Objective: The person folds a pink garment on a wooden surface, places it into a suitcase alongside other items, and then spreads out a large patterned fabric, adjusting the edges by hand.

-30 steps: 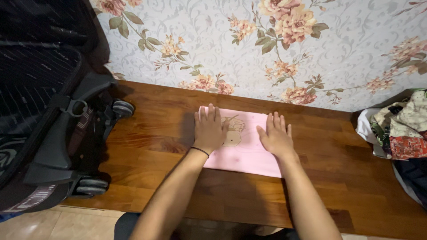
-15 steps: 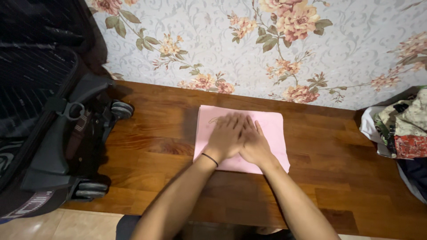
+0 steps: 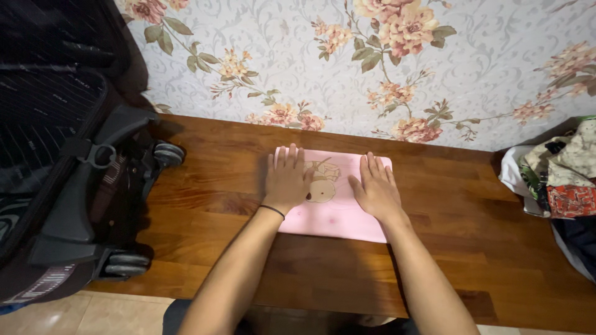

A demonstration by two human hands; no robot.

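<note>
- We see the left hand [image 3: 287,178] lying flat on the left part of a pink cloth [image 3: 335,214], the palm down and the fingers [image 3: 292,155] spread a little and pointing to the wall.
- We see the right hand [image 3: 375,191] flat on the right part of the same cloth, also palm down, with the fingers straight and close to each other.
- The two hands are apart, and between them we can see a small cartoon print [image 3: 323,183] on the cloth.
- Neither hand pinches or grasps the cloth; both only press on it from above.
- A thin black band [image 3: 272,211] goes around the left wrist.
- The cloth is folded to a rectangle and lies flat on the wooden tabletop [image 3: 472,248], near the middle, with its far edge close to the wall.
- The floral wallpaper [image 3: 347,74] rises just behind the tabletop.
- At the left, a black suitcase [image 3: 56,186] stands against the tabletop edge, and its wheels [image 3: 167,154] point toward the tabletop.
- At the right end, a pile of clothes [image 3: 559,180] with mixed patterns lies well apart from the cloth.
</note>
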